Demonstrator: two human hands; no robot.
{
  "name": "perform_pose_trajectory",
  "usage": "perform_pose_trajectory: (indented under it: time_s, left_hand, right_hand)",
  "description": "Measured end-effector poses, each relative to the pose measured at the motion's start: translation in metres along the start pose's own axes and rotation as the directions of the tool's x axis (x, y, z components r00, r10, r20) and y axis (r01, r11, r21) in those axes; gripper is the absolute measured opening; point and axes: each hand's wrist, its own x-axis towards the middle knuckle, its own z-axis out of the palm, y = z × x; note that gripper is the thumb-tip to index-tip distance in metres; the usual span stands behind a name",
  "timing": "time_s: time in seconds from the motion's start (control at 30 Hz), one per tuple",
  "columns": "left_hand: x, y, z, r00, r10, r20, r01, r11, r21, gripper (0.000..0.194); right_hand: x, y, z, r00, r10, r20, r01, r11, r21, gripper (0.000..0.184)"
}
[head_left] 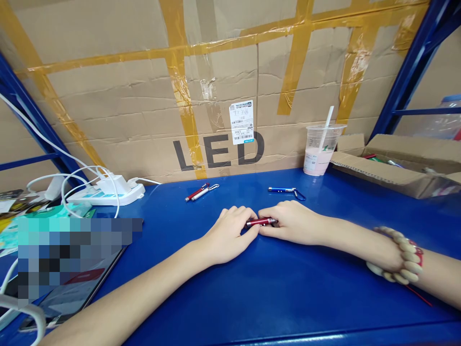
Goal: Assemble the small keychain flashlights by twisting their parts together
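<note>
A small red metal penlight (262, 221) lies level between my two hands, just above or on the blue tabletop. My left hand (230, 233) pinches its left end between thumb and fingers. At the other end my right hand (288, 222) grips it, the fingers closed around the tip, which is partly hidden. Behind the hands, a blue penlight with a carabiner clip (281, 190) rests on the table. Further left, a silver penlight (200, 193) lies side by side with another red penlight (193, 193).
A plastic cup with a straw (319, 156) stands at the back right beside an open cardboard box (382, 168) of small items. On the left are a white power strip (108, 194) with cables and a dark-screened tablet (79, 293). A large carton (144, 105) walls off the back.
</note>
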Motion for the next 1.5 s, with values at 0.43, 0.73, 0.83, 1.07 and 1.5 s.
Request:
perform_pose_trajectory:
  time_s: [0.43,0.73,0.83,1.07,1.5]
  left_hand:
    - [0.0004,0.001,-0.0008,1.0,0.008,0.011,-0.008,1.0,0.007,0.02]
    - [-0.0017,0.0031,-0.0023,1.0,0.022,0.022,-0.023,0.998,0.05,0.021]
    - [-0.0021,0.0028,-0.0028,0.999,0.03,0.025,-0.032,0.998,0.055,0.02]
    - [-0.0017,0.0012,-0.0024,0.999,0.033,0.021,-0.034,0.998,0.058,0.022]
    - [-0.0015,0.0018,-0.0024,0.999,0.029,0.028,-0.03,0.997,0.067,0.023]
  right_hand:
    - [0.0,0.0007,0.001,1.0,-0.005,0.001,0.005,1.0,0.0,0.032]
    - [0.0004,0.0002,0.0002,1.0,0.01,0.021,-0.01,1.0,-0.003,0.034]
    - [0.0003,0.0005,0.0001,1.0,0.011,0.023,-0.011,1.0,0.012,0.036]
    - [0.0,-0.0004,-0.0007,1.0,0.018,0.025,-0.018,1.0,0.018,0.034]
    - [0.0003,-0.0004,-0.0002,0.999,0.027,0.033,-0.028,1.0,0.006,0.034]
